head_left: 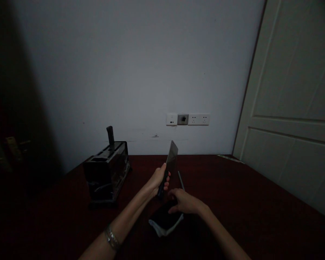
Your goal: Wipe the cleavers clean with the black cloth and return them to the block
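My left hand (pixel 159 178) is closed round the dark handle of a broad cleaver (pixel 171 161), whose blade points up and away above the table. My right hand (pixel 184 202) rests with curled fingers on a dark cloth with a white edge (pixel 164 221) lying on the dark red table (pixel 246 202). A thin knife or rod (pixel 181 180) lies on the table just behind my right hand. A bracelet (pixel 112 238) sits on my left wrist.
A black knife block (pixel 106 173) stands at the left on the table, with one dark handle (pixel 110 136) sticking up from it. A white wall with a row of sockets (pixel 188 119) is behind. A pale door (pixel 292 108) stands at the right.
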Action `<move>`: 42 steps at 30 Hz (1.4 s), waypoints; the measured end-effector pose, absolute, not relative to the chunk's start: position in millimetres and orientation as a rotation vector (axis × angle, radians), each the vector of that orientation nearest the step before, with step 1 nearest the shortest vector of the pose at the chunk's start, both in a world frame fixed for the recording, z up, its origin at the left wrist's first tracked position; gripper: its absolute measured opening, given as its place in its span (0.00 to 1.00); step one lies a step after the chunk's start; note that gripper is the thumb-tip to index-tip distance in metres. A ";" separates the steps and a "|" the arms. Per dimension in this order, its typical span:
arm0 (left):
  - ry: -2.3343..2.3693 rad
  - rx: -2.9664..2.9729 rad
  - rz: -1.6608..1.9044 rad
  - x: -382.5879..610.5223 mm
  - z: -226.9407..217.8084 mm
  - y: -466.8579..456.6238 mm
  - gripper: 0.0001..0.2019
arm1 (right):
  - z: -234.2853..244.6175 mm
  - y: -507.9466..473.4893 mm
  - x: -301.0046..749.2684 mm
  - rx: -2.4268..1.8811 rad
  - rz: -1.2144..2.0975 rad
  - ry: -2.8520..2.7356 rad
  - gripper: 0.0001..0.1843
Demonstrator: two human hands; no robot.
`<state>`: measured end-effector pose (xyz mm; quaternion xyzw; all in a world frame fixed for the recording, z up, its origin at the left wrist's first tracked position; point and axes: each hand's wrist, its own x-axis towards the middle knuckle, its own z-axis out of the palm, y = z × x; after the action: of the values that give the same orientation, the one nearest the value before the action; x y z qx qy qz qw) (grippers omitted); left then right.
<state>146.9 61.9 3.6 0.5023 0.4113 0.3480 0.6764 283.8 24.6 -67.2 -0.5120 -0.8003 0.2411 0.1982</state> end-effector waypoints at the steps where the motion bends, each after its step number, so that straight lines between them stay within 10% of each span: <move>1: 0.916 1.117 0.771 146.3 3.4 63.1 0.23 | -67.7 24.6 282.7 -1.433 0.705 -2.233 0.24; 8: 0.875 1.027 0.689 144.7 3.9 66.1 0.23 | -57.8 21.0 281.1 -1.341 0.841 -2.122 0.08; 29: 0.677 0.826 0.605 124.5 7.9 60.9 0.21 | 21.3 40.6 344.2 -0.819 1.247 -0.618 0.10; 42: 0.642 0.804 0.626 119.0 -3.8 54.6 0.21 | 35.8 104.9 300.0 -0.852 0.306 -1.160 0.13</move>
<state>119.0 54.6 -3.8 0.3780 0.3019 0.2946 0.8241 300.0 104.9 35.8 -0.3888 -0.5291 0.1395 0.7412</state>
